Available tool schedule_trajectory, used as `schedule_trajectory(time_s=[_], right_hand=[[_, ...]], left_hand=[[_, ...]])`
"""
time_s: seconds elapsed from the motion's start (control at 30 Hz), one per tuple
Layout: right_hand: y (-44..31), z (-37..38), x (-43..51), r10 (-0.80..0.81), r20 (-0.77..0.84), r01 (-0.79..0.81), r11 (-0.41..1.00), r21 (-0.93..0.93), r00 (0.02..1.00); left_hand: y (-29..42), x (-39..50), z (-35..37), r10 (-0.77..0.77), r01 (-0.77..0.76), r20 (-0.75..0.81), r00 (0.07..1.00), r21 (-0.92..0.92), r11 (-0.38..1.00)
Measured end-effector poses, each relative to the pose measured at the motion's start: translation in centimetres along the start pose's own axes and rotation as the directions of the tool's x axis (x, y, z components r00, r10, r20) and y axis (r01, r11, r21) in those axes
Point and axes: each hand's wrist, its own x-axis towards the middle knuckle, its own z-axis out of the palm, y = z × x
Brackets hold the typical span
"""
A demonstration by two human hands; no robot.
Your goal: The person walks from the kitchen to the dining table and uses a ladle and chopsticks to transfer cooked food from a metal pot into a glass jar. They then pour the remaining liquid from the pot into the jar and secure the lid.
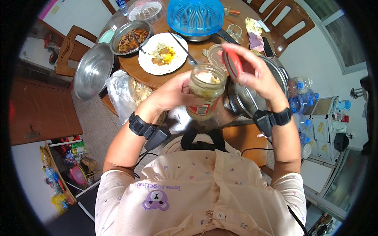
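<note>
My left hand [180,91] is wrapped around a glass jar [206,88] with pale contents and a red label; its mouth is uncovered. To the right of the jar's mouth, my right hand [257,69] grips a red lid [232,63] held on its edge, apart from the jar. Behind the jar, a white plate [144,63] carries yellow and brown food, with a dark chopstick [184,48] across its right edge. A beige plastic lid [215,53] lies on the table behind the red lid.
A lidded pot [274,63] stands under my right hand. A clear plastic bag [118,91] lies at the left table edge. Farther back are a steel bowl of food [114,44], a blue mesh cover [195,17], a glass mug [234,32] and a phone [268,47].
</note>
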Motion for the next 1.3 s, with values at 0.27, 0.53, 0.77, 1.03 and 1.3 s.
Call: schedule_trajectory(time_s=[0.27, 0.53, 0.77, 1.03, 1.3], right_hand=[[-2.5, 1.2, -0.4, 0.042, 0.264, 0.087, 0.883, -0.461, 0.964], [-2.2, -0.2, -1.2, 0.043, 0.258, 0.084, 0.882, -0.463, 0.965], [0.0, 0.8, -3.3, 0.178, 0.058, -0.184, 0.975, 0.126, 0.982], [8.6, -4.0, -9.0, 0.435, -0.100, -0.441, 0.896, -0.052, 0.895], [12.9, -7.8, -6.7, 0.135, -0.278, -0.293, 0.682, -0.670, 0.951]], left_hand=[[0.3, 0.1, -0.2, 0.062, -0.013, -0.077, 0.995, 0.520, 0.854], [0.6, 0.2, -0.1, -0.006, 0.022, -0.030, 1.000, 0.571, 0.821], [-2.5, 0.5, 0.9, 0.174, -0.174, -0.016, 0.985, -0.019, 0.985], [-4.7, 0.6, 1.4, 0.006, 0.004, -0.143, 0.990, 0.073, 0.997], [-6.9, -2.3, 1.9, 0.134, 0.026, -0.355, 0.925, 0.412, 0.911]])
